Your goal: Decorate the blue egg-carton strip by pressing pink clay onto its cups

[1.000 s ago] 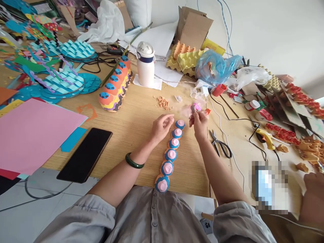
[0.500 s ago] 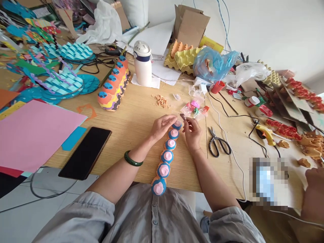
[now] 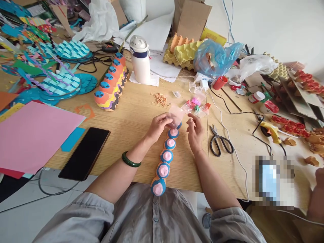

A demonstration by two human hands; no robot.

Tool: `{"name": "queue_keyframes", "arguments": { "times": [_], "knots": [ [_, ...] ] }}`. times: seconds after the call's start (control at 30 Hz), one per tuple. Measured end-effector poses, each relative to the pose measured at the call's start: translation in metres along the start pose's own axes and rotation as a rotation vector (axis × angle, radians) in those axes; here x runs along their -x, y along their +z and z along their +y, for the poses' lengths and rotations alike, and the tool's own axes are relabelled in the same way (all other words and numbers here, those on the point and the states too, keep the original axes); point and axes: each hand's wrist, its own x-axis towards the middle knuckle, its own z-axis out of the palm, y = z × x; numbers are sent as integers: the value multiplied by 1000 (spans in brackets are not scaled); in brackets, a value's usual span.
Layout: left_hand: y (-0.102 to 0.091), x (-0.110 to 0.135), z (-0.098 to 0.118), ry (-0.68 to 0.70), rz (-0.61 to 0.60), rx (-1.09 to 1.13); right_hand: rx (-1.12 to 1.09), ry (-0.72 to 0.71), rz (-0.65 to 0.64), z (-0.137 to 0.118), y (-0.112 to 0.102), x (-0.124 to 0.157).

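Observation:
A caterpillar-like strip of egg-carton cups point(image 3: 167, 156) runs from the table's front edge toward my hands. Its cups are painted blue and orange, with pink clay-like discs on top. Above its far end, my left hand point(image 3: 158, 126) pinches a thin, see-through pinkish plastic bag point(image 3: 176, 114); whether anything is inside cannot be made out. My right hand point(image 3: 195, 131) is just right of the bag, fingers loosely curled and thumb apart, with nothing visible in it. Behind the hands lie small plastic packets point(image 3: 196, 105) with pink, green and red lumps.
Black-handled scissors point(image 3: 219, 141) lie right of my right hand, near a white cable. A phone point(image 3: 86, 152) and pink paper point(image 3: 37, 135) are at left. Farther back stand a white bottle point(image 3: 140, 64) and a painted egg-carton piece point(image 3: 111, 86). Another person's hand point(image 3: 317, 192) shows at the right edge.
The pinkish bag now shows spread out in my left hand, whose fingers have closed on it. My right hand has moved slightly right, away from the strip's end.

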Motion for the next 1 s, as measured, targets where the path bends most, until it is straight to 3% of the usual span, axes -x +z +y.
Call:
{"name": "queue_keyframes", "arguments": {
  "times": [0.1, 0.2, 0.27, 0.43, 0.5, 0.67, 0.9, 1.0],
  "knots": [
    [0, 3, 4, 0, -88, -36, -228, 294, -153, -4, -6, -8],
    [0, 6, 6, 3, -114, -103, -477, 494, -331, -9, -13, -16],
    [0, 7, 7, 10, -121, -148, -551, 547, -375, -13, -18, -19],
    [-2, 7, 8, -7, -187, -230, -485, 557, -425, -12, -23, -19],
    [-5, 5, 7, 27, -155, -250, -491, 560, -375, -6, -22, -20],
    [-16, -1, 6, 212, -81, -525, -563, 482, -77, 16, -20, -27],
    [-7, 18, 12, 318, -223, -848, -585, 384, 64, 28, -23, -29],
    [-1, 34, 3, 261, -238, -1002, -576, 377, 61, 28, -24, -29]
  ]
}}
